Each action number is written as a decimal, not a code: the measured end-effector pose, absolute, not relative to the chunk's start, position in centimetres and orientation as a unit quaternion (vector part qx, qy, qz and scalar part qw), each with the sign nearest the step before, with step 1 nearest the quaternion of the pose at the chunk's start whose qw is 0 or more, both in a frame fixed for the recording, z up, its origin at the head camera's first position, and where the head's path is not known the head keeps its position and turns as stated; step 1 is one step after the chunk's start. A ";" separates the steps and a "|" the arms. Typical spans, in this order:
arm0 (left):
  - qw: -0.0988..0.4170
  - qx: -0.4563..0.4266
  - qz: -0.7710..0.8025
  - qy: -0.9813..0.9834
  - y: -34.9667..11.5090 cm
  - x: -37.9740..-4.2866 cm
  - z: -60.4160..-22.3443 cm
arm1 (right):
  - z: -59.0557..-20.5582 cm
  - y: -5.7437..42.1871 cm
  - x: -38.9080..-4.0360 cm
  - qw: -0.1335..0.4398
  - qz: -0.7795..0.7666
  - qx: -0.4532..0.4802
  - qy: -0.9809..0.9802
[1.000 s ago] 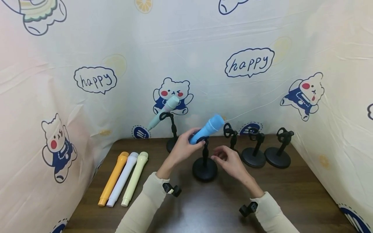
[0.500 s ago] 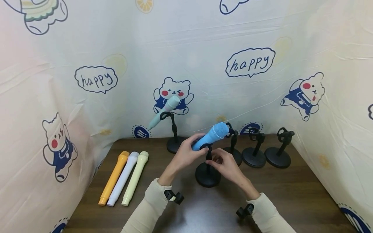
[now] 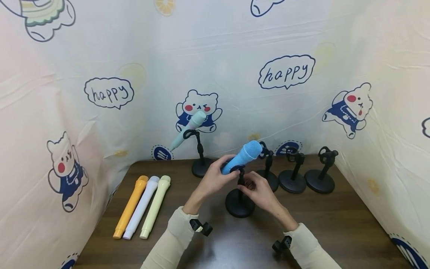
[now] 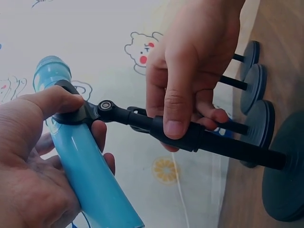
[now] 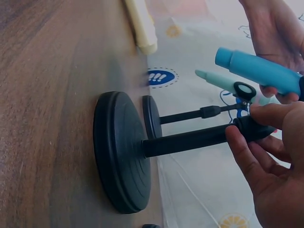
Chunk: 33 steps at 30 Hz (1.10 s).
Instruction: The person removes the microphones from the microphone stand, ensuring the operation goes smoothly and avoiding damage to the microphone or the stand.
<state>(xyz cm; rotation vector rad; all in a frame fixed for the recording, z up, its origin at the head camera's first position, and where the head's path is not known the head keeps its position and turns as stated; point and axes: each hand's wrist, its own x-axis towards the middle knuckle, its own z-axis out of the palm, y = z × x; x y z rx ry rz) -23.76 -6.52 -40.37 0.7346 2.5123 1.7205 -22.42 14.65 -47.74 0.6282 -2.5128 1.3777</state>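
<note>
One left-hand grip (image 3: pixel 213 175), reaching up from the left of the black stand (image 3: pixel 240 204), is clamped round the blue microphone (image 3: pixel 244 156) in that stand's clip (image 4: pixel 76 115), its long axis slanting head-up and rightward, while the right-hand grip (image 3: pixel 263 192), angled in from the stand's right, pinches its pole (image 5: pixel 185 143).

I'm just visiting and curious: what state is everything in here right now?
Front stand: upright, its clip around the blue microphone.
Blue microphone: tilted, gripped by the left hand.
Left hand: holding the blue microphone.
Right hand: gripping the front stand's stem.
Back stand: upright.
Mint microphone: tilted, in the back stand.
Three right-side stands: upright, without microphones.
Orange, white and yellow microphones: lying down.
</note>
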 end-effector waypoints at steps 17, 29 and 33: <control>0.035 0.212 0.596 0.773 -6.7 -24.1 -42.1 | -48.1 14.6 -22.5 0.099 0.470 0.208 -0.852; 0.050 0.172 0.698 0.693 -5.7 -24.4 -45.1 | -48.0 14.4 -22.4 0.097 0.476 0.197 -0.851; 0.061 0.173 0.746 0.641 -5.1 -24.4 -46.0 | -48.0 14.4 -22.4 0.095 0.476 0.192 -0.853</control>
